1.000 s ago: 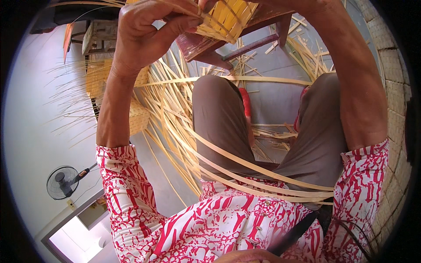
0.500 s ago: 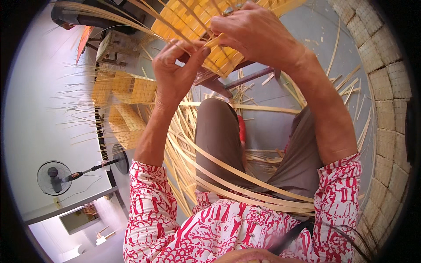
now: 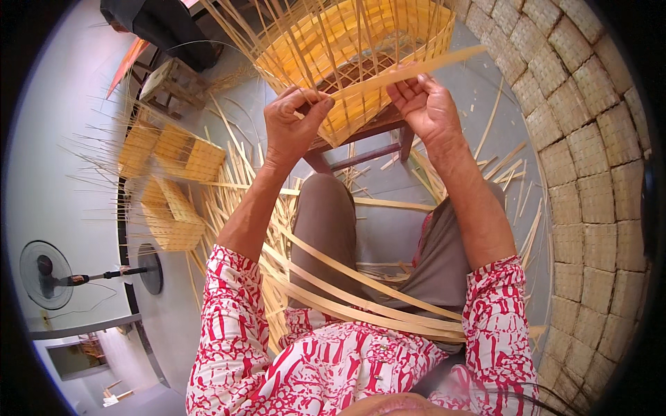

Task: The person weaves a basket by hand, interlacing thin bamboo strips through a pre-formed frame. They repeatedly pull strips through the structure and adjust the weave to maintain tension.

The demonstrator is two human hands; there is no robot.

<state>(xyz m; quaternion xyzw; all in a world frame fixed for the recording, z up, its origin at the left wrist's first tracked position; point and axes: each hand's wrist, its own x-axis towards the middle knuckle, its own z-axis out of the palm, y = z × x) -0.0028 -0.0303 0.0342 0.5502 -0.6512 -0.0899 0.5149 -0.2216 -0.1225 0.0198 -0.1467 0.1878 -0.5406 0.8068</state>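
A partly woven yellow basket (image 3: 371, 24) with upright stakes rests on a dark red-brown wooden stool (image 3: 361, 159). My left hand (image 3: 295, 121) pinches a flat bamboo strip (image 3: 458, 55) at the basket's near corner. That strip runs up to the right across the stakes. My right hand (image 3: 423, 111) is palm up beneath it, fingers loosely curled and apart, their tips touching the strip. More long pale strips (image 3: 374, 284) lie across my thighs and trail onto the floor.
Other unfinished baskets (image 3: 173, 218) with spiky ends stand at the left, near a standing fan (image 3: 46, 274) and a small wooden stool (image 3: 170, 87). A dark draped item (image 3: 166, 28) is at the upper left. Woven squares (image 3: 590, 173) line the right side. Loose strips litter the grey floor.
My right hand has moved from beside my left hand out to the right and turned palm up. The strip now extends diagonally rightward. More of the basket has come into view.
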